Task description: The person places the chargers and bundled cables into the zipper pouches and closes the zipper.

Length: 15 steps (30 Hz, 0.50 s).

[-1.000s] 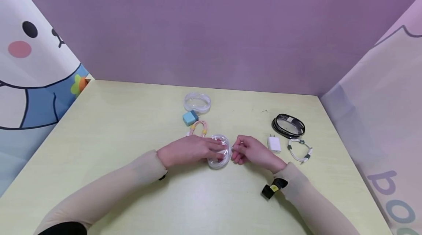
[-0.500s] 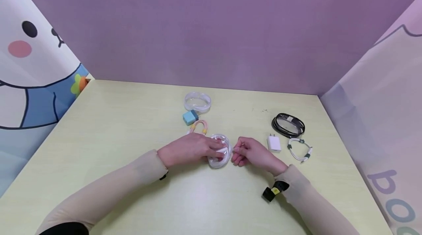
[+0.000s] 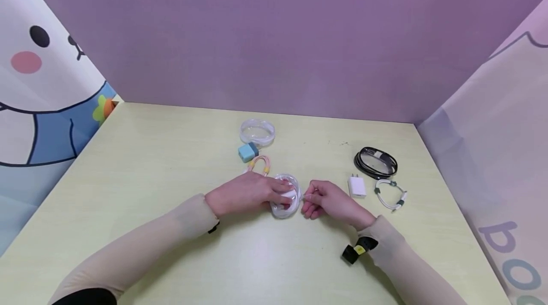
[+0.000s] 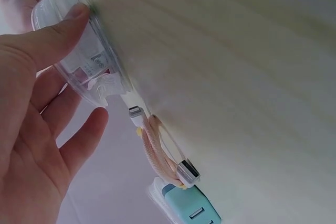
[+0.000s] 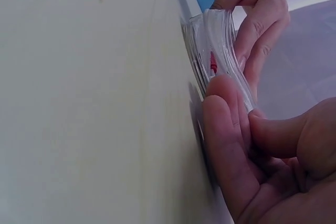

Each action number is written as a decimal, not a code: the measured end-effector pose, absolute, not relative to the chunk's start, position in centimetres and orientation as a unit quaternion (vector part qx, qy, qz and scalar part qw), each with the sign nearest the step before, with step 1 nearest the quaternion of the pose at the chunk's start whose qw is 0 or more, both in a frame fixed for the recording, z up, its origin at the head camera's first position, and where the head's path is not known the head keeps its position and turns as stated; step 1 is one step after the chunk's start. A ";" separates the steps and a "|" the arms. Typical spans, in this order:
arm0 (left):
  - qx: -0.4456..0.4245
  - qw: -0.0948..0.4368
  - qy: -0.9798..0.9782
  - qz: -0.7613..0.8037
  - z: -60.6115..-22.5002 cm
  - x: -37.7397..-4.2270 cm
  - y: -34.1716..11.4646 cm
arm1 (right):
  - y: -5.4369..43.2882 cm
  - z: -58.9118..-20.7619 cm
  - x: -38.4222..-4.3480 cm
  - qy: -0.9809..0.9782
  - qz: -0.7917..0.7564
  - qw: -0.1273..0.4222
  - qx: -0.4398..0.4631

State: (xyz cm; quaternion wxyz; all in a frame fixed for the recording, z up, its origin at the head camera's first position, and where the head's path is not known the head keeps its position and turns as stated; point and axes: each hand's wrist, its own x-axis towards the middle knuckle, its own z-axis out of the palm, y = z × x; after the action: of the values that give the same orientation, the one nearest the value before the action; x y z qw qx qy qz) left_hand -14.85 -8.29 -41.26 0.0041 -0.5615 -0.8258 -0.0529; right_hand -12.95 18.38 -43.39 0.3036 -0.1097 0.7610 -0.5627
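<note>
- Currently, a round, clear plastic case with a white label and something red inside (image 4: 94, 59) lies on the pale wooden table (image 3: 171, 152), between the two hands.
- From the left, the left hand (image 3: 252, 194) holds the case, thumb at its near side and fingers across the top.
- Opposite, the right hand (image 3: 329, 200) pinches thumb and forefinger together at the case's right edge; exactly what sits between the fingertips is too small to tell.
- Just beyond the left hand sits a pink looped cable with yellow ties (image 3: 260, 161), then a light-blue charger with a darker end (image 3: 246, 152) and a clear, ring-shaped plastic piece (image 3: 270, 140).
- Well apart on the right are a boxy white charger (image 3: 357, 187), a black coiled cable (image 3: 365, 169) and a white looped cable with dark ties (image 3: 384, 182).
</note>
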 end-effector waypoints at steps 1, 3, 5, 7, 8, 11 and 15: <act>-0.560 0.002 -0.827 -0.055 -41.3 -14.9 -8.3 | 18.4 -43.4 -13.0 0.759 -0.564 0.306 -0.111; -0.557 -0.001 -0.828 -0.060 -41.2 -14.9 -8.3 | 18.5 -43.5 -13.0 0.755 -0.566 0.312 -0.112; -0.555 -0.005 -0.829 -0.067 -41.2 -14.9 -8.3 | 18.6 -43.5 -13.0 0.751 -0.568 0.317 -0.114; -0.551 -0.010 -0.831 -0.076 -41.2 -14.9 -8.4 | 18.8 -43.5 -13.0 0.748 -0.567 0.324 -0.116; -0.550 -0.012 -0.831 -0.081 -41.2 -14.9 -8.4 | 18.8 -43.5 -13.0 0.748 -0.566 0.327 -0.118; -0.545 -0.018 -0.833 -0.095 -41.1 -14.9 -8.4 | 19.0 -43.4 -13.1 0.747 -0.560 0.336 -0.124; -0.543 -0.027 -0.833 -0.105 -41.2 -14.8 -8.4 | 19.1 -43.3 -13.2 0.745 -0.555 0.345 -0.135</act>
State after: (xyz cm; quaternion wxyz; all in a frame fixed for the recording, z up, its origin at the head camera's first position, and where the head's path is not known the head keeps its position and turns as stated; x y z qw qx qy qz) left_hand -14.84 -8.41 -41.16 -0.0269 -0.5426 -0.8330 -0.1051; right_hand -13.22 19.08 -43.30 0.3450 -0.1349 0.7449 -0.5549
